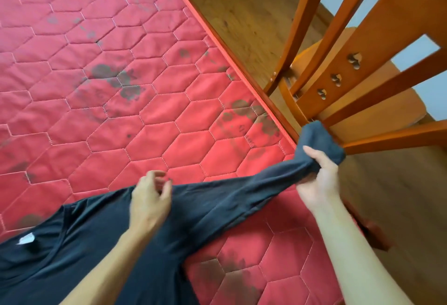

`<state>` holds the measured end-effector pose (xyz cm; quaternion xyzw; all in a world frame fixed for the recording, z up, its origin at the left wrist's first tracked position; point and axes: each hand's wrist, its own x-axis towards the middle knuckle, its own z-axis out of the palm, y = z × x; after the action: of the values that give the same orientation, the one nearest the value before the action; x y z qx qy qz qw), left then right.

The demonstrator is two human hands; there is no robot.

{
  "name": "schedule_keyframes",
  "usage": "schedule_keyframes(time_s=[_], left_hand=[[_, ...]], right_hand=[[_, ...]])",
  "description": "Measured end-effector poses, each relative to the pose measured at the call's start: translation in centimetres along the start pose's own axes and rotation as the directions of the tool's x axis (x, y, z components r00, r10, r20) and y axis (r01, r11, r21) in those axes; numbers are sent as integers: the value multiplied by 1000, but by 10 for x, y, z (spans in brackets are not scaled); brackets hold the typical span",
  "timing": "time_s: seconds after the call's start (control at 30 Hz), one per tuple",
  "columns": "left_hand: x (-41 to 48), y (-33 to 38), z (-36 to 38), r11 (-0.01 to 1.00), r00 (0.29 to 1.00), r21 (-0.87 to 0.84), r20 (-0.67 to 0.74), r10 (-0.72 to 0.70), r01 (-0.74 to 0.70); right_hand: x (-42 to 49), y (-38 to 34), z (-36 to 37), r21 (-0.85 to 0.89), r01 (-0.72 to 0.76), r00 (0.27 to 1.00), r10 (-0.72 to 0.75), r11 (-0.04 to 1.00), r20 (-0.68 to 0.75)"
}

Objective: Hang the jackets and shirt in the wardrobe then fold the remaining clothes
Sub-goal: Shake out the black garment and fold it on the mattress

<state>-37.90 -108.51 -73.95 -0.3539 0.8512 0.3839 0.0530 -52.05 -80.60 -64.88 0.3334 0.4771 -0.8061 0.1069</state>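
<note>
A black long-sleeved top [79, 251] lies on the red quilted mattress [96, 86] at the lower left, a white label showing inside its neck. One sleeve [242, 191] is stretched out to the right. My right hand [319, 178] grips the bunched cuff end of that sleeve over the mattress edge. My left hand [150, 198] hovers over the shoulder of the top with its fingers loosely curled; whether they pinch the fabric is unclear.
An orange wooden chair [362, 74] stands close to the right of the mattress, its back slats just beyond my right hand. Brown wooden flooring [242, 14] runs along the mattress edge. Dark stains mark the mattress.
</note>
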Motion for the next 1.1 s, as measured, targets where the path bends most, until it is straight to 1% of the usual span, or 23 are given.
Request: schedule_keyframes(time_s=[0.03,0.07,0.1,0.13,0.17,0.2,0.23,0.27,0.3,0.33,0.37,0.4,0.43,0.47,0.5,0.63,0.7,0.8,0.87,0.93,1.03,1.1], left_hand=[[-9,22,4,989,999,-147,53,8,0],[-17,45,4,950,991,-309,136,-1,43],[-24,68,3,878,971,-461,238,-16,128],[-30,86,-1,789,946,-575,325,-22,216],[-34,101,-7,704,921,-650,388,-18,287],[-37,111,-15,633,905,-699,425,-7,333],[-39,116,-25,578,896,-734,443,10,357],[-42,115,-35,538,894,-762,446,34,360],[-45,109,-46,521,900,-782,432,59,341],[-48,97,-56,521,910,-794,408,73,314],[-52,82,-65,535,923,-794,379,63,290],[-57,62,-74,555,937,-786,348,31,274],[-63,40,-83,575,948,-773,318,-11,266],[-70,16,-90,586,956,-765,289,-57,266],[-78,-9,-99,576,958,-769,267,-104,277],[-110,-110,-142,481,938,-815,211,-274,323],[-123,-163,-168,426,928,-848,180,-326,314],[-142,-239,-203,391,894,-865,132,-428,315],[-154,-286,-216,416,868,-847,100,-487,331],[-166,-328,-221,430,841,-833,75,-535,348],[-178,-377,-226,441,761,-823,-15,-648,359],[-183,-399,-230,507,735,-765,-66,-675,397]], right_hand=[[-4,8,9,-58,20,1000,-18,998,25],[-10,18,19,-128,60,998,-55,990,41],[-17,29,29,-224,123,992,-111,967,67],[-25,41,37,-333,208,977,-181,920,109],[-34,52,43,-460,299,953,-240,836,183],[-42,66,47,-569,381,923,-267,729,275],[-51,81,51,-627,465,883,-277,626,378],[-61,95,56,-655,560,826,-281,507,489],[-72,110,60,-638,675,736,-282,371,615],[-81,125,61,-590,774,633,-252,231,732],[-91,142,63,-534,837,546,-193,116,815],[-102,158,64,-499,865,500,-124,39,857],[-115,174,64,-479,878,478,-57,-4,877],[-128,192,64,-465,885,465,1,-26,885],[-144,209,64,-446,894,447,60,-41,892],[-209,282,64,-348,934,356,230,-77,905],[-240,315,66,-312,948,318,273,-70,908],[-278,362,69,-289,956,289,315,-46,904],[-296,388,69,-315,948,309,384,-51,870],[-308,407,68,-364,928,359,473,-86,805],[-318,426,65,-404,901,418,574,-161,704],[-318,433,64,-425,882,452,623,-204,639]])
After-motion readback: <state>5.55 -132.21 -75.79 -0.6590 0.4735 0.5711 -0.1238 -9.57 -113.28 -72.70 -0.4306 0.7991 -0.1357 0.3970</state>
